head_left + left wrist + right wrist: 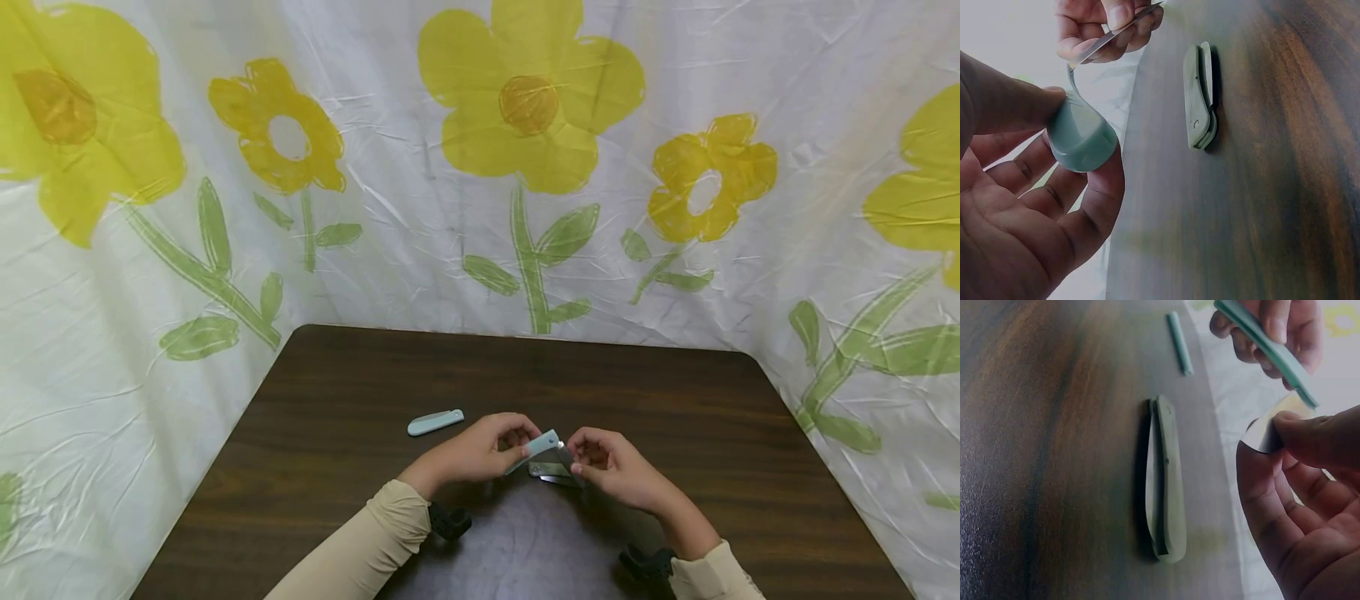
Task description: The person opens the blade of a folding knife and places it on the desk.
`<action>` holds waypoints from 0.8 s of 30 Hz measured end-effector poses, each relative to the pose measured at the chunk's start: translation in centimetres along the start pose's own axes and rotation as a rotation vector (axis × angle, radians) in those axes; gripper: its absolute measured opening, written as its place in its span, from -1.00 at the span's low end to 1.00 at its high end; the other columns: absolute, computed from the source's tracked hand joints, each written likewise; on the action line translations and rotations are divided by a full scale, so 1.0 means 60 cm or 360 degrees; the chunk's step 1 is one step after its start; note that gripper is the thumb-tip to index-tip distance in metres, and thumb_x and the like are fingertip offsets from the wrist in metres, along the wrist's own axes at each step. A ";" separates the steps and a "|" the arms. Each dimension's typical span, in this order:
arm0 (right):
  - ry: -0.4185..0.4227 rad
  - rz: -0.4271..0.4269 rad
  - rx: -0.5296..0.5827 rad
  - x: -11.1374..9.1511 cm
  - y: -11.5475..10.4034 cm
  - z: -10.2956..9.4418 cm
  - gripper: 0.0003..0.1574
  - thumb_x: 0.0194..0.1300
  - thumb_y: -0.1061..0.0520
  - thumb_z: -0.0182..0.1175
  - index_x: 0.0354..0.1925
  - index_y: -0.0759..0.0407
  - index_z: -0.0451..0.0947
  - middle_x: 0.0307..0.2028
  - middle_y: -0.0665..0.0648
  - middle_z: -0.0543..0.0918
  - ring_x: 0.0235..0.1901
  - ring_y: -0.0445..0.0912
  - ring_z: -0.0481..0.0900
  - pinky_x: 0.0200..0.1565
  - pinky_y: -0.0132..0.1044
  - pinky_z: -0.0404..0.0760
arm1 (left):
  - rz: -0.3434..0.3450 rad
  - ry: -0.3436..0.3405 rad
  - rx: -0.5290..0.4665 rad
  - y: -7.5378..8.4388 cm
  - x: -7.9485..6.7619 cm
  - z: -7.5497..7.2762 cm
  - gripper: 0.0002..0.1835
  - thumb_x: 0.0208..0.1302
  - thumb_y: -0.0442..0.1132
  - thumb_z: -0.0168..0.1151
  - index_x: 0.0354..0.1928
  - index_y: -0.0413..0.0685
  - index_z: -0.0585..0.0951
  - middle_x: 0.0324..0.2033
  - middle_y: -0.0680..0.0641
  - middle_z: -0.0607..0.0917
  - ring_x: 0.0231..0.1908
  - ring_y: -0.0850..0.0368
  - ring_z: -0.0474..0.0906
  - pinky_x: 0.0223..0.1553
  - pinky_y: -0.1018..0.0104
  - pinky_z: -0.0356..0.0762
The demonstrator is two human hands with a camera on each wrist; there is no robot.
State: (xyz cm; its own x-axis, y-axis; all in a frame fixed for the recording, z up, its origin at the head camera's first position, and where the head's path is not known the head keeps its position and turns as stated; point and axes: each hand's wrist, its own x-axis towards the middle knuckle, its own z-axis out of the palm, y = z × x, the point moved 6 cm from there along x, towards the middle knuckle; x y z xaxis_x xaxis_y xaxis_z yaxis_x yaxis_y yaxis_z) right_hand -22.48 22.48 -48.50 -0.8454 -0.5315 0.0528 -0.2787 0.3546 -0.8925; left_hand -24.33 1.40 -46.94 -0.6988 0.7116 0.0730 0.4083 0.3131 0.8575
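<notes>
My left hand [480,450] pinches the pale blue handle of a folding knife [542,443] between thumb and fingers. With thumb and fingertips, my right hand [622,473] pinches the blade [1262,432] of that same knife, which stands partly unfolded, at an angle to the handle. Under the hands, a grey-green folding knife [1174,481] lies on the table, its blade lying along the handle. Another pale blue folding knife [436,422] rests to the left of my left hand, folded.
A dark brown wooden table [337,492] with rounded far corners spans the view. White curtains [390,267] printed with yellow flowers hang behind it and along both sides. Black wrist straps [448,523] sit below each hand.
</notes>
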 end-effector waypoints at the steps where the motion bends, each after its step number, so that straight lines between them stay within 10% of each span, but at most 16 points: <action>1: -0.0013 -0.0001 -0.0006 0.000 -0.001 0.000 -0.87 0.46 0.29 0.32 -0.05 0.24 0.61 -0.20 0.16 0.63 -0.25 -0.20 0.66 -0.19 -0.29 0.70 | 0.0004 -0.0006 0.0007 0.001 0.000 0.000 -0.79 0.59 -0.27 0.18 0.14 0.02 0.66 -0.16 0.07 0.71 -0.16 0.28 0.59 -0.22 0.38 0.54; 24: -0.0212 -0.0066 -0.0088 -0.007 -0.011 0.009 -0.90 0.47 0.31 0.28 -0.07 0.22 0.60 -0.18 0.19 0.63 -0.25 -0.21 0.63 -0.17 -0.30 0.68 | 0.0006 -0.0282 0.0128 0.024 -0.009 -0.012 -0.81 0.56 -0.30 0.19 0.05 0.07 0.71 -0.04 0.10 0.72 -0.15 0.35 0.61 -0.05 0.40 0.62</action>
State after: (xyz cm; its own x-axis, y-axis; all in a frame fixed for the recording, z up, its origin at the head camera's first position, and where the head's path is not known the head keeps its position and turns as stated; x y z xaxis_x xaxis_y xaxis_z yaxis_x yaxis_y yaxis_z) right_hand -21.70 22.02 -48.17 -0.7656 -0.6428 0.0258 -0.3398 0.3700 -0.8647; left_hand -23.79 1.03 -45.36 -0.5857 0.8103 -0.0208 0.4613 0.3543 0.8135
